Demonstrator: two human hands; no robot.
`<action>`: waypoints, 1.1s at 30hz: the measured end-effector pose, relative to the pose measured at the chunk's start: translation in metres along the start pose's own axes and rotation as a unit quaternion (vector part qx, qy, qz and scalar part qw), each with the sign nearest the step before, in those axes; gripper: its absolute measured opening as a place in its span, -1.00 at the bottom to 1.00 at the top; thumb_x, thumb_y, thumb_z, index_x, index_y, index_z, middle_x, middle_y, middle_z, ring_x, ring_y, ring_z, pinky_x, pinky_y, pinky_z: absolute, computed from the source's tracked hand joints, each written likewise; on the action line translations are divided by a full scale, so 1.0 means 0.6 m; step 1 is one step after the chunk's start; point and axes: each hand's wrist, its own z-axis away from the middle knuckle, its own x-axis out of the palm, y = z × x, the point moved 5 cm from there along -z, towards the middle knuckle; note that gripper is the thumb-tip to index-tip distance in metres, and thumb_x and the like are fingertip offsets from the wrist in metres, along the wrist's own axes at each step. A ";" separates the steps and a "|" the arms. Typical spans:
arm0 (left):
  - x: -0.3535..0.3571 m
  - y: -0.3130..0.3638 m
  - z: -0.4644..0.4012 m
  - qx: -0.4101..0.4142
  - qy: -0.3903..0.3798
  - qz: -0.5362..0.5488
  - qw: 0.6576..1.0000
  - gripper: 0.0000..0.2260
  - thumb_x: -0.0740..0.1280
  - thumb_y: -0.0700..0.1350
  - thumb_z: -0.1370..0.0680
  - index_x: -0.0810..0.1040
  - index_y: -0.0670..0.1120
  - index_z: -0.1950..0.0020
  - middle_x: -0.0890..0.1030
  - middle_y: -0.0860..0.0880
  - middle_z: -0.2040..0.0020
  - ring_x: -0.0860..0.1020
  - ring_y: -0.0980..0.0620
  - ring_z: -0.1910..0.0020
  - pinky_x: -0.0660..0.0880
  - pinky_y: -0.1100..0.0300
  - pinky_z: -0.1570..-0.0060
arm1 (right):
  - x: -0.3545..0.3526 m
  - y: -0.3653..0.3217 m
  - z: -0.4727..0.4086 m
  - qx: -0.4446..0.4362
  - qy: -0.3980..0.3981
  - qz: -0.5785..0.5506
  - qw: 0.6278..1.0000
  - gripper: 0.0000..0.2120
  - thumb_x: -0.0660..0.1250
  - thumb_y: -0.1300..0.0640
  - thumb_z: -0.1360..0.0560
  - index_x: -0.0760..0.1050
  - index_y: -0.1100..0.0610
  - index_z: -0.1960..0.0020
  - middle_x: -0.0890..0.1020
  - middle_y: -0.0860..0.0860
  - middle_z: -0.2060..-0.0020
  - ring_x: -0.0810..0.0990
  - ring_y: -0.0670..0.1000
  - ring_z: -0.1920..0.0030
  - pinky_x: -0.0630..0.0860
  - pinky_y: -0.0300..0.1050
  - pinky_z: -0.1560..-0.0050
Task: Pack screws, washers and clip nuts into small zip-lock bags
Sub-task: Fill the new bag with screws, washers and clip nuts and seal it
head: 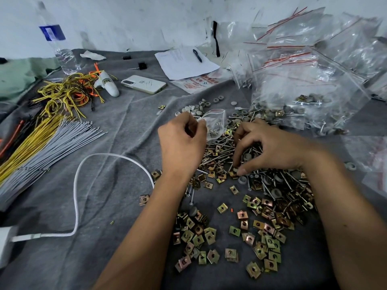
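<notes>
My left hand (182,141) pinches the mouth of a small zip-lock bag (216,124) with a few parts inside, held just above the grey cloth. My right hand (270,149) reaches down into a heap of screws (222,149), its curled fingers and thumb picking at small parts; what it grips is hidden. Brass-coloured clip nuts (259,225) lie scattered in front of my arms. Grey washers (201,106) sit beyond the bag.
A pile of filled zip-lock bags (310,65) rises at the right. At the left lie bundled cable ties (48,141), yellow wires (67,91) and a white cable (77,201). A phone (144,84), paper with pen (186,61) and water bottle (58,45) stand behind.
</notes>
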 end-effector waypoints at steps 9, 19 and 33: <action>0.006 -0.004 0.000 -0.010 -0.024 0.003 1.000 -0.73 0.41 -0.07 -0.58 0.50 -0.10 0.29 0.58 -0.05 0.39 0.64 -0.10 0.36 0.52 -0.06 0.37 | -0.021 -0.017 0.000 -0.056 0.109 -0.069 0.990 -0.80 0.45 -0.22 -0.39 0.70 -0.15 0.07 0.58 -0.22 -0.04 0.48 -0.26 -0.15 0.37 -0.02 -0.29; 0.009 0.002 0.002 0.007 -0.028 -0.005 1.000 -0.72 0.42 -0.06 -0.58 0.52 -0.12 0.29 0.56 -0.03 0.42 0.56 -0.06 0.41 0.49 0.00 0.40 | -0.026 -0.047 -0.005 -0.073 0.367 0.016 0.927 -0.84 0.55 0.10 -0.47 0.72 0.08 -0.04 0.72 -0.06 0.13 0.62 -0.20 0.18 0.45 -0.45 0.10; 0.005 0.001 0.000 0.001 -0.023 0.014 1.000 -0.70 0.40 -0.06 -0.57 0.46 -0.14 0.31 0.55 -0.08 0.42 0.64 -0.16 0.36 0.53 -0.11 0.34 | -0.030 0.010 0.010 0.010 0.043 -0.028 0.999 -0.77 0.60 -0.22 -0.27 0.70 -0.19 0.13 0.70 -0.15 0.20 0.67 -0.11 0.19 0.65 0.07 0.09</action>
